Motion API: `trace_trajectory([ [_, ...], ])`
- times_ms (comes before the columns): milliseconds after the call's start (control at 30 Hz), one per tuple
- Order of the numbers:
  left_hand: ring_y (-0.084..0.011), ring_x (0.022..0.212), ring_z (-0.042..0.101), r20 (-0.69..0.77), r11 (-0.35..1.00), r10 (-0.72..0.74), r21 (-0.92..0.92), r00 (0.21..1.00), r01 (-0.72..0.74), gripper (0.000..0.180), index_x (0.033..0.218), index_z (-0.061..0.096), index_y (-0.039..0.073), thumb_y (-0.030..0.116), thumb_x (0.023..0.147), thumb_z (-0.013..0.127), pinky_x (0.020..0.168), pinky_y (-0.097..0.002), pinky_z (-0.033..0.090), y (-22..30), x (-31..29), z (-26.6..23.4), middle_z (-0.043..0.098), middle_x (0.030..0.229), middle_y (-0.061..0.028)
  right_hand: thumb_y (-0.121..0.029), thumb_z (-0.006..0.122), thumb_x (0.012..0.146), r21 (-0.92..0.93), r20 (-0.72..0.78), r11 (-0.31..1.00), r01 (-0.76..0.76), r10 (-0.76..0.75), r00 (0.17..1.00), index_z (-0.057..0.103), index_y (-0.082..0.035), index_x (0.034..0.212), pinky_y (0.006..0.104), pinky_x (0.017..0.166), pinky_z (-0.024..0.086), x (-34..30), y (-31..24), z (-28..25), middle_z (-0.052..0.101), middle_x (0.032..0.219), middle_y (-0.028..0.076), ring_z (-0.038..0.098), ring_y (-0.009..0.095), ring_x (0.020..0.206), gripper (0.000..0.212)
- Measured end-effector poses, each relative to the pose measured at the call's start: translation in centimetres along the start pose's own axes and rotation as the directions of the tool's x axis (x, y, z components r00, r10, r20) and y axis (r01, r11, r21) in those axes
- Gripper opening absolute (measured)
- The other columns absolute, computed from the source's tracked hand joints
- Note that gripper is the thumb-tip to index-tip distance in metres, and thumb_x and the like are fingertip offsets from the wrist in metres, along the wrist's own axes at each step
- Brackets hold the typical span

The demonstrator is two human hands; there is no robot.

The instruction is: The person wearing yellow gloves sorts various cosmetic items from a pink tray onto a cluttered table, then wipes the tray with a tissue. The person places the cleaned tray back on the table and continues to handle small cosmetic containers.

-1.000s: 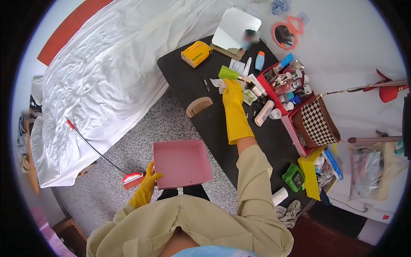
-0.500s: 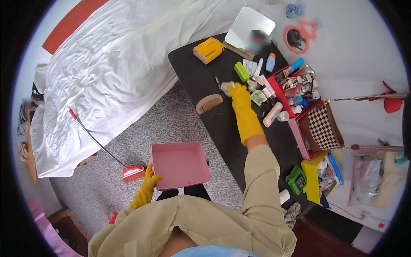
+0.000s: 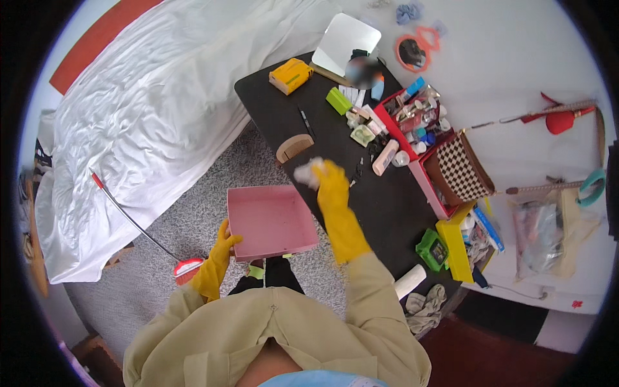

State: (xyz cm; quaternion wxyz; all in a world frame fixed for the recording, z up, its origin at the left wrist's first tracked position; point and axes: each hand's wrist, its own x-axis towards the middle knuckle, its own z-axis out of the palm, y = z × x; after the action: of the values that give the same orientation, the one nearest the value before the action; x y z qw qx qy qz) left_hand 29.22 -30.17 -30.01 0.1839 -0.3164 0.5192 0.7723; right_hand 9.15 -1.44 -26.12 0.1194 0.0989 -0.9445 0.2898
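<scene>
Left grip (image 3: 223,248): clasping 1 pink box (image 3: 269,222) | right grip (image 3: 331,186): pinching 1 white wad (image 3: 305,173)

Pink box (image 3: 269,220): smooth surf.; comb (image 3: 294,147): matt wd.

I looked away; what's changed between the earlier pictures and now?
The right yellow-gloved hand, holding crumpled white tissue, moved from the green rectangular pack toward the left edge of the black table. The left yellow-gloved hand shifted the open pink box slightly forward or higher. Unchanged: both grips, the semicircular wooden comb.
</scene>
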Motion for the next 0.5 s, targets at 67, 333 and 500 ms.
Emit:
trace_trajectory([
  [67, -0.0205, 0.108, 0.053, -0.042, 0.999, -0.031, 0.031, 0.999, 0.032, 0.086, 0.147, 0.019, 0.024, 0.017, 0.074, 0.064, 0.077, -0.0396, 0.049, 0.7, -0.8, 0.2, 0.049, 0.131, -0.0042, -0.029, 0.045, 0.093, -0.190, 0.087, 0.981, -0.040, 0.057, 0.995, 0.060, -0.012, 0.103, 0.0434, 0.076, 0.048, 5.0, -1.5, -1.8, 0.061, 0.098, 0.014, 0.058, 0.035, 0.093, 0.025],
  [333, -0.0214, 0.110, 0.051, -0.008, 0.996, -0.016, 0.088, 1.000, 0.017, 0.083, 0.146, 0.021, 0.023, 0.018, 0.075, 0.063, 0.077, -0.0412, 0.048, 1.6, -1.9, 1.1, 0.048, 0.132, -0.0038, -0.035, 0.049, 0.088, -0.190, 0.421, 0.975, 0.119, -0.029, 0.907, 0.054, -0.009, 0.106, 0.0480, 0.076, 0.049, -5.4, -1.3, 5.1, 0.058, 0.102, 0.018, 0.059, 0.038, 0.087, 0.032],
  [500, -0.0218, 0.109, 0.052, -0.018, 0.993, -0.050, 0.102, 0.999, 0.051, 0.083, 0.146, 0.019, 0.023, 0.020, 0.076, 0.064, 0.076, -0.0410, 0.048, 1.3, -2.5, 1.4, 0.050, 0.129, -0.0050, -0.033, 0.054, 0.086, -0.049, 0.082, 0.915, -0.400, 0.403, 0.912, 0.061, -0.010, 0.108, 0.0444, 0.083, 0.048, 4.0, -0.5, -3.3, 0.060, 0.105, 0.018, 0.057, 0.035, 0.101, 0.033],
])
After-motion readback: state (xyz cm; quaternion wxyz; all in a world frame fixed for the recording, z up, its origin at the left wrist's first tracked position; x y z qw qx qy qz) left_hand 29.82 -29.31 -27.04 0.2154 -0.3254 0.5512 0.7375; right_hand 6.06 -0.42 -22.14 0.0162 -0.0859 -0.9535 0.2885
